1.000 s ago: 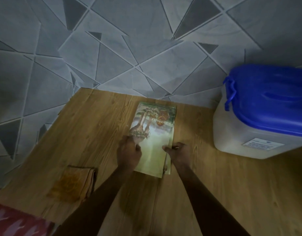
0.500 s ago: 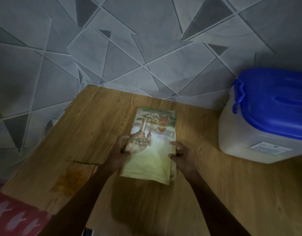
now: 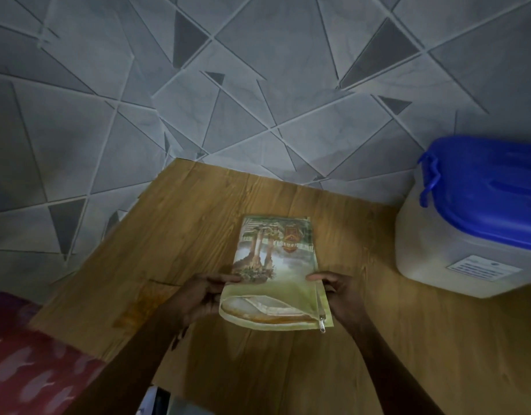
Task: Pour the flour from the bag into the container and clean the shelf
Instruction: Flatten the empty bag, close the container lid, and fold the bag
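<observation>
A flat green printed flour bag (image 3: 276, 274) lies on the wooden shelf (image 3: 198, 223), its near end raised and its mouth gaping toward me. My left hand (image 3: 203, 298) grips the bag's left edge. On the opposite edge my right hand (image 3: 337, 290) pinches the bag beside a zip strip. The white container (image 3: 444, 259) with a closed blue lid (image 3: 492, 190) stands at the right, apart from the bag.
A folded orange cloth (image 3: 138, 307) lies on the shelf left of my left forearm, partly hidden by it. A grey tiled wall (image 3: 258, 85) rises behind the shelf. Red patterned fabric (image 3: 27, 363) shows at the lower left.
Both hands shifted from on top of the bag to its side edges, took hold, and lifted its near end so the mouth opens. The camera tilted closer.
</observation>
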Tool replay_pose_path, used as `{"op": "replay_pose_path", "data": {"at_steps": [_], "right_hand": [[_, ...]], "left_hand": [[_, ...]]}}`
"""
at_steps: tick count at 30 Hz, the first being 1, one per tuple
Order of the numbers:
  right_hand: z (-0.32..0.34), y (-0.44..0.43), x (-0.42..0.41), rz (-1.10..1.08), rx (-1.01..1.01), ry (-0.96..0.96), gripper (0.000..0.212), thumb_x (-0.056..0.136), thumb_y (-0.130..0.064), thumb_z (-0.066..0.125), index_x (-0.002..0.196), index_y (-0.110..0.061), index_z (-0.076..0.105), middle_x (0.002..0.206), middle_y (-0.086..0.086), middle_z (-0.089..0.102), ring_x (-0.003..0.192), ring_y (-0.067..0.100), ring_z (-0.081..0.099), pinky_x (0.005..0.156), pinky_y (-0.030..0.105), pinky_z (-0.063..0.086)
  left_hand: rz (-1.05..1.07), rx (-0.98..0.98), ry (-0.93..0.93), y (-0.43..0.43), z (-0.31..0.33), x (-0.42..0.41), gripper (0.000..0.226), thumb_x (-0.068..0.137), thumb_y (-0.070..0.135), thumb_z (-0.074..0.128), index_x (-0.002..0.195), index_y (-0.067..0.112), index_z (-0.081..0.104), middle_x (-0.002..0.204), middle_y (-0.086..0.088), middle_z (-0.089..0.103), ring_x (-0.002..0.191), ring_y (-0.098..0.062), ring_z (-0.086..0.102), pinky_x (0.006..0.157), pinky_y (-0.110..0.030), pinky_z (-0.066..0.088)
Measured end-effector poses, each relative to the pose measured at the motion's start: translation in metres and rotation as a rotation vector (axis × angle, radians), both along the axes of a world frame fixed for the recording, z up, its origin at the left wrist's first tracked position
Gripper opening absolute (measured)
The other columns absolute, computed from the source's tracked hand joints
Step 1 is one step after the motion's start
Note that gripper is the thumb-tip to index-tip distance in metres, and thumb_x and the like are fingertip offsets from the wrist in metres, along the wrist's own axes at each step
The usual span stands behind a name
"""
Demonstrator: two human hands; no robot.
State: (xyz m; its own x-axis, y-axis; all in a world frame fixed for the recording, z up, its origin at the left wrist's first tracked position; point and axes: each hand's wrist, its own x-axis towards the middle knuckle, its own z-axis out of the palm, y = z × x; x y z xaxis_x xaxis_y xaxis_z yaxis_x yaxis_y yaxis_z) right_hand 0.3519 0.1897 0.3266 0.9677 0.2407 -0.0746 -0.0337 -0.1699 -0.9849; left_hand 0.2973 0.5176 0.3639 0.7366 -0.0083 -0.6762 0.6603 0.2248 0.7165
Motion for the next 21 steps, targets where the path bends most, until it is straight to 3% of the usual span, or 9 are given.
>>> {"op": "replay_pose_path", "data": {"at_steps": [3, 6, 8, 10, 11, 14, 16, 19, 21], "right_hand": [[-0.002, 0.003, 0.006, -0.038, -0.145, -0.143, 0.032, 0.073, 0.007, 0.079, 0.088, -0.022, 0.082, 0.100, 0.009, 0.065, 0.097, 0.015, 0.064, 0.080, 0.018, 0.053], [0.007, 0.010, 0.006, -0.030, -0.113, -0.204, 0.018, 0.078, -0.014, 0.080, 0.085, -0.031, 0.080, 0.107, 0.006, 0.066, 0.107, 0.021, 0.063, 0.088, 0.027, 0.054], [0.013, 0.011, 0.004, -0.013, -0.041, -0.218, 0.016, 0.081, -0.015, 0.079, 0.094, -0.024, 0.080, 0.111, 0.007, 0.070, 0.107, 0.020, 0.067, 0.087, 0.025, 0.055], [0.021, 0.012, 0.002, -0.020, -0.022, -0.073, 0.019, 0.089, -0.008, 0.072, 0.104, -0.017, 0.078, 0.106, 0.000, 0.076, 0.099, 0.013, 0.072, 0.079, 0.022, 0.055], [0.026, 0.012, -0.001, -0.025, -0.032, -0.009, 0.018, 0.094, -0.009, 0.067, 0.108, -0.016, 0.077, 0.102, -0.003, 0.077, 0.095, 0.011, 0.073, 0.075, 0.021, 0.055], [0.031, 0.013, -0.003, -0.020, -0.069, 0.059, 0.018, 0.101, -0.020, 0.057, 0.113, -0.021, 0.070, 0.102, -0.011, 0.075, 0.093, 0.009, 0.072, 0.068, 0.015, 0.054], [0.026, 0.014, -0.001, -0.065, -0.148, 0.134, 0.015, 0.101, -0.030, 0.057, 0.114, -0.026, 0.062, 0.111, -0.013, 0.068, 0.095, 0.007, 0.067, 0.073, 0.013, 0.053], [0.011, 0.012, 0.001, -0.122, -0.302, 0.224, 0.063, 0.089, -0.067, 0.057, 0.138, -0.028, 0.050, 0.143, -0.009, 0.053, 0.127, 0.017, 0.054, 0.109, 0.047, 0.046], [0.008, 0.012, 0.003, -0.183, -0.314, 0.245, 0.073, 0.088, -0.070, 0.055, 0.148, -0.031, 0.041, 0.155, -0.006, 0.043, 0.140, 0.026, 0.045, 0.114, 0.057, 0.037]], "left_hand": [[-0.111, 0.111, -0.156, 0.003, -0.004, -0.006, 0.030, 0.088, -0.004, 0.062, 0.113, 0.006, 0.075, 0.117, -0.021, 0.072, 0.107, -0.038, 0.070, 0.093, -0.053, 0.056], [-0.087, 0.192, -0.434, 0.002, -0.016, -0.012, 0.048, 0.062, 0.030, 0.093, 0.105, 0.012, 0.080, 0.111, -0.018, 0.075, 0.100, -0.032, 0.073, 0.082, -0.040, 0.060], [-0.060, 0.302, -0.524, -0.005, -0.015, -0.016, 0.042, 0.058, 0.032, 0.093, 0.094, 0.014, 0.082, 0.092, -0.014, 0.078, 0.084, -0.023, 0.075, 0.071, -0.037, 0.060], [-0.023, 0.394, -0.568, -0.010, -0.016, -0.015, 0.033, 0.062, 0.020, 0.094, 0.088, 0.006, 0.080, 0.080, -0.017, 0.076, 0.074, -0.020, 0.073, 0.063, -0.042, 0.060], [-0.008, 0.432, -0.588, -0.014, -0.016, -0.013, 0.031, 0.064, 0.017, 0.093, 0.089, 0.004, 0.079, 0.084, -0.017, 0.076, 0.076, -0.020, 0.075, 0.065, -0.040, 0.061], [-0.042, 0.488, -0.591, -0.020, -0.019, -0.007, 0.034, 0.074, 0.034, 0.086, 0.100, 0.014, 0.079, 0.105, -0.011, 0.074, 0.095, -0.025, 0.075, 0.075, -0.038, 0.062], [-0.090, 0.532, -0.550, -0.027, -0.017, -0.004, 0.019, 0.089, 0.029, 0.072, 0.107, 0.023, 0.075, 0.108, -0.002, 0.075, 0.099, -0.020, 0.073, 0.078, -0.037, 0.061], [-0.135, 0.638, -0.521, -0.041, -0.013, 0.000, 0.021, 0.102, 0.024, 0.055, 0.119, 0.025, 0.066, 0.110, 0.012, 0.074, 0.102, -0.002, 0.069, 0.081, -0.014, 0.053], [-0.174, 0.865, -0.546, -0.045, -0.013, 0.005, 0.025, 0.102, 0.040, 0.051, 0.123, 0.031, 0.061, 0.115, 0.021, 0.068, 0.104, 0.007, 0.064, 0.091, -0.006, 0.045]]}}
